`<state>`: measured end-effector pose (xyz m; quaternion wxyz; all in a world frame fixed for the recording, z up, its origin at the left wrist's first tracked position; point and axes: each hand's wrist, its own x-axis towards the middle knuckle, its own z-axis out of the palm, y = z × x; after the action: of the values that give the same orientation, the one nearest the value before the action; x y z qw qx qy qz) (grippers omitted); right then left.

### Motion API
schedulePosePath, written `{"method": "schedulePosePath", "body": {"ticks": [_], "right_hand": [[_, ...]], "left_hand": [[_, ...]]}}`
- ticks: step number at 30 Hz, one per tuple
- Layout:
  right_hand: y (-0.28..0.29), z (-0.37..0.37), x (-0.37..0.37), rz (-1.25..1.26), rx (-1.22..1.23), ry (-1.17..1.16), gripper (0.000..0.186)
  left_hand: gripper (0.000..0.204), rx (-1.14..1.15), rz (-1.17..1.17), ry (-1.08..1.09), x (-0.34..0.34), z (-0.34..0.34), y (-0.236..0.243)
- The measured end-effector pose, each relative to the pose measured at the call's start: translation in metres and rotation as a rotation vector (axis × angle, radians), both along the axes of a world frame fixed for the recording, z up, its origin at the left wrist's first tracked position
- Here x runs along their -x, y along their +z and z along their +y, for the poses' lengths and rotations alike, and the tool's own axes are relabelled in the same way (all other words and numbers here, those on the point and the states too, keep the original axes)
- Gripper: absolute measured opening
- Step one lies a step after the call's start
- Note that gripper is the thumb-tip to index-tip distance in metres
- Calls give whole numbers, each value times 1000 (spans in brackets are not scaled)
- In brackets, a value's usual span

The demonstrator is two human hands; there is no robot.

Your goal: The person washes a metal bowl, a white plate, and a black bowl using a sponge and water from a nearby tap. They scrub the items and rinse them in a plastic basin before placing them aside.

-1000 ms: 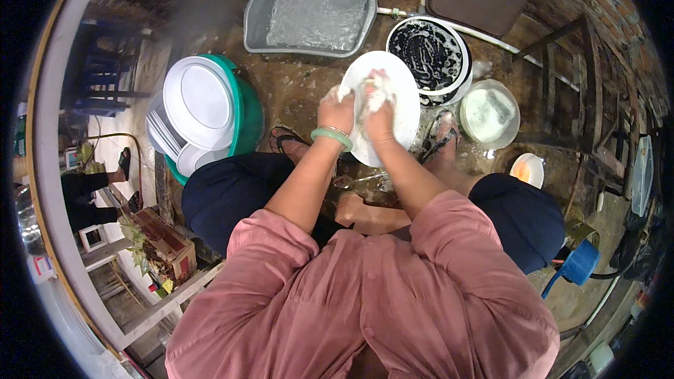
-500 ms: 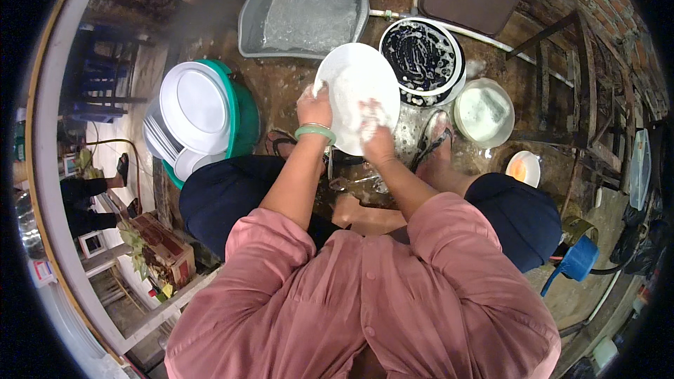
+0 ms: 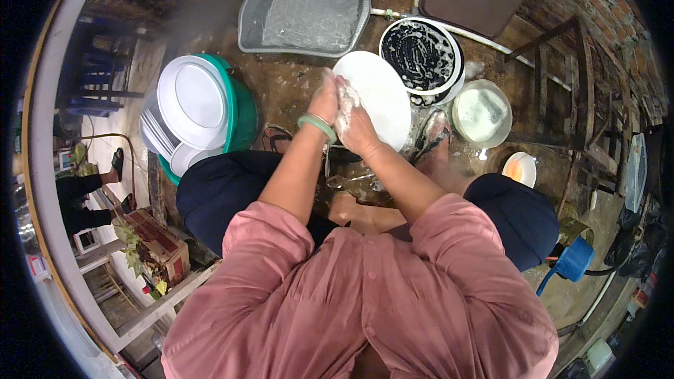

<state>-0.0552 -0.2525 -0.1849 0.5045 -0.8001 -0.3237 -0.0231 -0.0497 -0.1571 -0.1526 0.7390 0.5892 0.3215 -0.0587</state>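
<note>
A large white plate (image 3: 385, 102) is held up tilted between my knees. My left hand (image 3: 324, 102), with a pale green bangle at the wrist, is closed on the plate's left edge. Against that same edge presses my right hand (image 3: 356, 128), its closed fingers coated in white suds. Whether a scrubber sits under those fingers is hidden. Just right of the plate stands a round dark-bottomed dish (image 3: 419, 56) with a white rim, streaked with foam. Beside it is a round tub (image 3: 482, 114) of cloudy, soapy water.
A grey basin (image 3: 246, 24) of water stands at the back under a thin running stream. On the left, a green tub (image 3: 242, 116) holds stacked white plates (image 3: 193, 102). A small white bowl (image 3: 528, 168) with something orange and a blue dipper (image 3: 574, 260) lie right. A wooden frame (image 3: 583, 84) stands beyond.
My right hand has moved from the plate's lower middle to its left edge, beside my left hand. The plate has shifted slightly right and down.
</note>
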Motion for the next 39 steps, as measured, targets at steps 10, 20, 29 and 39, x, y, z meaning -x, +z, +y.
{"method": "schedulePosePath", "body": {"ticks": [10, 20, 29, 39], "right_hand": [[43, -40, -75, 367, -48, -379, 46], [-76, -163, -143, 609, 326, -976, 36], [-224, -279, -129, 768, 1056, -761, 30], [-111, -221, -152, 1346, -815, -650, 38]], "left_hand": [[59, -117, 13, -166, -1, -1, -3], [39, 494, -43, 204, -1, 9, -63], [36, 167, 17, 101, -8, -10, -32], [40, -22, -72, 196, -13, -9, -44]]}}
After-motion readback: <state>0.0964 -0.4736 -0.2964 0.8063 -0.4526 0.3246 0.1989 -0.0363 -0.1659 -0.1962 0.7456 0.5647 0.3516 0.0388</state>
